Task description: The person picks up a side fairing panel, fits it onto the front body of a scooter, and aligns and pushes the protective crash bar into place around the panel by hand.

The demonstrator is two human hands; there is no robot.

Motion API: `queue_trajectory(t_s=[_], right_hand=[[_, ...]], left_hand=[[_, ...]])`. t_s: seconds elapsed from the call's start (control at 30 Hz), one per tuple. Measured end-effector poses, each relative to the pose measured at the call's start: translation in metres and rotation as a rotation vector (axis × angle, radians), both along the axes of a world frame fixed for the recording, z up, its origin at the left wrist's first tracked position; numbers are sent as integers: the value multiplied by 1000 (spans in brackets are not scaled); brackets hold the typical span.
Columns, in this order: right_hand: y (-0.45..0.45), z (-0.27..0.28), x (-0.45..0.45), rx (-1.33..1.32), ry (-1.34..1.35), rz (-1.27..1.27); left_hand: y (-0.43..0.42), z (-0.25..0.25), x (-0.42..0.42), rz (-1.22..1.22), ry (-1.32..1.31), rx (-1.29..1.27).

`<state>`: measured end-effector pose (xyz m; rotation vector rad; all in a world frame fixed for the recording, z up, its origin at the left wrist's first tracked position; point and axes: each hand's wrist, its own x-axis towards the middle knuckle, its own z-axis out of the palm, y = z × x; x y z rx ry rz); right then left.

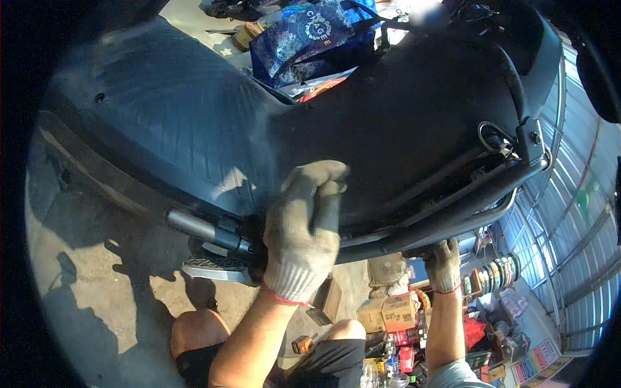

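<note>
The black vehicle (pixel 420 129) fills the view before you, spreading from 9 o'clock round through 12 to 3 o'clock of your gloved left hand (pixel 304 226), which lies over its near edge. Its smooth dark panel (pixel 407 123) spreads toward 1 and 2 o'clock from that hand; its ridged panel (pixel 174 123) toward 10 o'clock. The black rail (pixel 466 213) runs along the near side toward 3 o'clock. Beyond the panels, at 12 o'clock, you have a blue bag (pixel 317 42). Cardboard boxes (pixel 394 312) are on the floor side, between 4 and 5 o'clock. Your left hand is narrow, fingers bent; you cannot tell whether it grips anything. Your gloved right hand (pixel 443 262), between 3 and 4 o'clock of the left, reaches up just under the rail, fingers partly hidden; whether it is holding the rail, you cannot tell. Smallest, a short grey tube (pixel 200 227) sticks out at 9 o'clock, near your left hand.
</note>
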<state>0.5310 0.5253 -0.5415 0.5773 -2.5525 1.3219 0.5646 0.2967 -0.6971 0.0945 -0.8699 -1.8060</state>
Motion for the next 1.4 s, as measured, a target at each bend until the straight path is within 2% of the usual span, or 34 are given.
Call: queue_trajectory(t_s=[0.07, 0.13, 0.2, 0.3, 0.4, 0.5, 0.53, 0.6, 0.87, 0.93, 1.0, 1.1, 1.17, 1.27, 1.4], right_hand=[[-8, -1, 6, -36, -21, 10], [-12, -1, 9, -74, -25, 25], [-9, 6, 13, 131, 0, -82], [-6, 11, 11, 79, -49, -59], [4, 7, 5, 97, -35, -22], [3, 6, 5, 2, -55, 34], [-1, 7, 7, 31, -74, 5], [-4, 9, 7, 61, -90, -15], [8, 7, -1, 192, 3, -160], [-4, 11, 7, 191, -30, -89], [-14, 13, 14, 196, -65, -19], [-15, 12, 15, 181, -43, -93], [-4, 12, 5, 322, 50, -133], [6, 8, -1, 210, 21, -105], [21, 10, -8, 233, -19, -172]], left_hand=[[7, 4, -4, 70, 15, -114], [15, 17, 4, -20, 40, -263], [28, 33, 12, -62, 4, -378], [36, 47, 18, -14, -71, -522], [39, 52, 23, -5, -118, -510], [42, 53, 17, 12, -147, -504], [40, 54, 16, 18, -145, -505], [35, 54, 14, -163, -98, -464], [34, 53, 8, -132, 17, -440], [32, 55, 11, -156, -8, -452], [32, 58, 12, -152, -36, -443], [33, 68, 14, -104, -97, -444], [33, 71, 13, -56, -132, -448], [34, 70, 8, -6, -103, -479], [36, 65, 1, 15, -11, -476]])
